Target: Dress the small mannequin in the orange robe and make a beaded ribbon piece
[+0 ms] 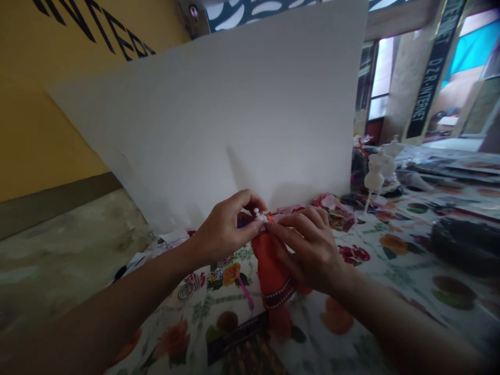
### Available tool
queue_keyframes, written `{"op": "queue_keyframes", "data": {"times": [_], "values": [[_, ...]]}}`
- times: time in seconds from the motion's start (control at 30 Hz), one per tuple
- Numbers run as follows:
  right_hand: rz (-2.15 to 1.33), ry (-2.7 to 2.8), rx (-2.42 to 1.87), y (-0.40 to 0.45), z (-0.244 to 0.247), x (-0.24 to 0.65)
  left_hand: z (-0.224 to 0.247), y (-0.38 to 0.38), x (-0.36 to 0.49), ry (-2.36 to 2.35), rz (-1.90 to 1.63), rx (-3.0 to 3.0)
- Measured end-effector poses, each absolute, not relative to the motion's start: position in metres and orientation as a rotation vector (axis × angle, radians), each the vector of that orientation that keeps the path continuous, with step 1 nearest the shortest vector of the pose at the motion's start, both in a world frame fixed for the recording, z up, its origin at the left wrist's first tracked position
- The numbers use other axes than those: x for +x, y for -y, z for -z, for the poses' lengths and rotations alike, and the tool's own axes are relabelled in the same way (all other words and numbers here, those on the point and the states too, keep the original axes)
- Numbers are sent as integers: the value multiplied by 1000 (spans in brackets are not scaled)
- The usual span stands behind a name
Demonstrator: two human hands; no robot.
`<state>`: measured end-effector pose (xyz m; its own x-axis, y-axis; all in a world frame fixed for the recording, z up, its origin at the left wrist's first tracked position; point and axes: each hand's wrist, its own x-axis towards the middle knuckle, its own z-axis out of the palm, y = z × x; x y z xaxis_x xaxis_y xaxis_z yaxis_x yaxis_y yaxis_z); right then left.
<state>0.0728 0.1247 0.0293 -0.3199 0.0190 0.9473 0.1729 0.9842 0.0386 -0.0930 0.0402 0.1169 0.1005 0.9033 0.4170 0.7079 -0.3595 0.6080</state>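
Yellow walls with large black lettering [66,31] rise at the left of the room, above a mottled concrete floor [66,245]. To the right, a dark vertical banner [434,67] printed with the word INTERNET runs up a pillar beside a bright window [382,78]. A large sheet of white card [203,120] stands tilted across the middle of the view, its lower edge just behind a table covered in floral oilcloth [375,317].

Two small white dress forms on slender stands [374,177] stand on the oilcloth toward the right, well apart from a dark bundle [464,247] at the far right. Pink and patterned scraps [334,211] lie near the foot of the card, and a thin pink stick [245,291] lies just below the person's left wrist.

At the centre, above the oilcloth, the person holds a small orange fabric garment [271,265] banded with dark beaded trim [278,293]. The left hand [226,229] is closed in a tight pinch on a tiny white beaded piece [260,215] at the garment's top. The right hand [308,250] curls around the garment's upper part, its fingers [291,229] gripping the orange fabric just beside that piece.
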Motion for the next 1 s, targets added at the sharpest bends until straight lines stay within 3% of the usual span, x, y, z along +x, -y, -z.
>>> {"op": "queue_keyframes", "data": {"times": [0.57, 1.0], "values": [[189, 1925, -100, -122, -30, 79, -116, -40, -92, -1636, -1068, 2103], [-27, 1919, -157, -125, -27, 75, -117, -41, -91, -1624, -1091, 2096]]}}
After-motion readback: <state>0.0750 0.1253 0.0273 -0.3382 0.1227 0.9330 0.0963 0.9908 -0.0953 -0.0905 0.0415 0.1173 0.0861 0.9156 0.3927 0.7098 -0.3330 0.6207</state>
